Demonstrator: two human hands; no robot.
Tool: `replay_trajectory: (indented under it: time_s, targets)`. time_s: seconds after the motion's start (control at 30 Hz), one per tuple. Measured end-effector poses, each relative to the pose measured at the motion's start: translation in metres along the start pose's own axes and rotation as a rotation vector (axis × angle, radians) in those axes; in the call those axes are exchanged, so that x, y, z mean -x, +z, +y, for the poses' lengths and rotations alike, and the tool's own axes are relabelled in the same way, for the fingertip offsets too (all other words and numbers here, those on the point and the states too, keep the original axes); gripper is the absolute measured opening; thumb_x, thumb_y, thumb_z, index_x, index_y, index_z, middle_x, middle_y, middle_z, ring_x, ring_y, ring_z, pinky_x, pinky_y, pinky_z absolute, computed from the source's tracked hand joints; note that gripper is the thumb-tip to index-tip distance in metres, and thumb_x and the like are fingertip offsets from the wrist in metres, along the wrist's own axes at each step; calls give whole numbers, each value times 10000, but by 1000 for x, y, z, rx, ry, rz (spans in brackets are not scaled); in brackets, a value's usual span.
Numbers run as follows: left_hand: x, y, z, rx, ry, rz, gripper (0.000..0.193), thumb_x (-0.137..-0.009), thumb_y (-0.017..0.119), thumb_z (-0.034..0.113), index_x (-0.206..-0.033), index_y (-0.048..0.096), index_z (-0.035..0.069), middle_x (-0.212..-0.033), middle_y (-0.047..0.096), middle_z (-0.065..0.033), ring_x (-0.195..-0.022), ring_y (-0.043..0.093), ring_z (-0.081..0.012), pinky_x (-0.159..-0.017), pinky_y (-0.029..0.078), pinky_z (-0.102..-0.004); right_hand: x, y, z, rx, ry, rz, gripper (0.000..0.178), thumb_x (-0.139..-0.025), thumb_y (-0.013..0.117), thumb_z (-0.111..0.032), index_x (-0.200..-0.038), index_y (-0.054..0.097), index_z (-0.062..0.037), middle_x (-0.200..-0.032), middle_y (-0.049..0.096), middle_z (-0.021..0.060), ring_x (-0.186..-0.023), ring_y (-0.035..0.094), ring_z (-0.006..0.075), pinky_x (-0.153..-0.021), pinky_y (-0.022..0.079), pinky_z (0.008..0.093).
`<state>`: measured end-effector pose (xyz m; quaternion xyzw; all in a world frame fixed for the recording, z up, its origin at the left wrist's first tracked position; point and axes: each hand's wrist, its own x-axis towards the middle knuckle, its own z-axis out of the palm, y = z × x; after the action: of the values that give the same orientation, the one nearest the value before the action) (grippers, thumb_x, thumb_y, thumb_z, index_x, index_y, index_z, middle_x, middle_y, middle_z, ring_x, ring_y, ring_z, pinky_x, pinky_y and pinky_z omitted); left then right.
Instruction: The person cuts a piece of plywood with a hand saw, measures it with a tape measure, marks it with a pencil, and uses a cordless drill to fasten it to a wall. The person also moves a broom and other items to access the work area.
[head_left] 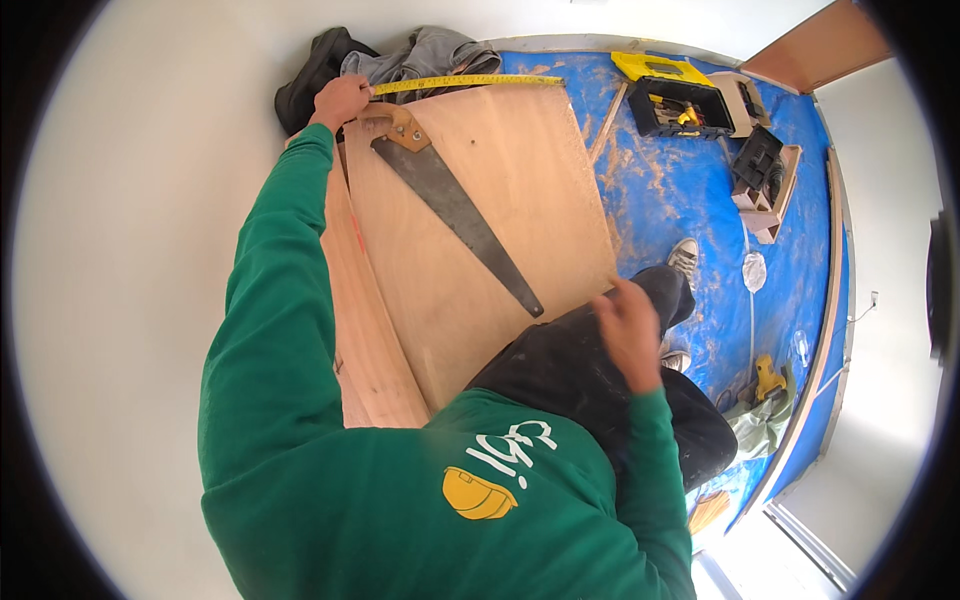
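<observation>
A yellow tape measure (470, 82) is stretched along the far edge of a light plywood sheet (520, 190). At its left end, my left hand (342, 100) is closed on it, and the fingers cover that end. A handsaw (455, 205) lies flat on the sheet, its wooden handle close to my left hand and its blade slanting toward me. My right hand (630, 335) hovers over my dark trousers, by the sheet's near right corner. Motion smears its fingers, so whether it holds anything is unclear.
Under the sheet lies another wooden board (375, 340). Dark and grey clothing (425, 55) is heaped beyond the far edge. On the blue floor cover (655, 190) are an open toolbox (680, 108), a wooden tray (768, 215) and a yellow power tool (768, 378). Walls stand left and right.
</observation>
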<state>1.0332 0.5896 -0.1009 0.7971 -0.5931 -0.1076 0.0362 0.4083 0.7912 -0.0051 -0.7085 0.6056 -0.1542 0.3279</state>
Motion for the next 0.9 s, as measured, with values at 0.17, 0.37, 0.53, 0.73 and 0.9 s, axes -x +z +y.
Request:
replay_trajectory:
  time_s: [0.17, 0.37, 0.53, 0.73, 0.9]
  targets:
    - [1, -10, -3, -35, 91, -51, 310, -1000, 676, 413, -1089, 792, 141, -1114, 788, -136, -1074, 735, -398, -911, 585, -532, -56, 126, -69, 137, 17, -303, 680, -948, 832, -277, -1503, 530, -24, -1412, 552, 266, -1160, 710, 442, -976, 585, 515]
    - [-20, -17, 17, -16, 46, -53, 288, -975, 691, 386, -1120, 809, 167, -1118, 796, -136, -1088, 739, -395, -911, 594, -528, -48, 169, -76, -46, -84, -506, 597, -954, 791, -190, -1461, 515, -40, -1399, 508, 251, -1137, 703, 463, -965, 581, 546]
    - [-21, -18, 18, -25, 32, -118, 303, -982, 686, 397, -1122, 807, 158, -1121, 797, -135, -1082, 742, -394, -910, 595, -526, -30, 176, -78, 70, -383, -752, 593, -959, 761, -182, -1487, 517, -69, -1394, 538, 257, -1127, 700, 468, -949, 578, 543]
    - [-9, 0, 11, -25, 14, -152, 307, -980, 696, 413, -1118, 810, 163, -1123, 796, -145, -1080, 748, -391, -911, 594, -512, -30, 177, -99, -71, -131, -741, 735, -977, 763, -334, -1563, 453, -16, -1429, 566, 286, -1168, 688, 482, -984, 564, 540]
    - [-17, -14, 11, -1, -15, -206, 322, -965, 705, 426, -1131, 825, 178, -1129, 800, -154, -1076, 754, -393, -919, 597, -506, -93, 188, -135, -212, -6, -444, 799, -969, 810, -357, -1483, 420, 114, -1363, 587, 357, -1197, 674, 512, -1006, 559, 555]
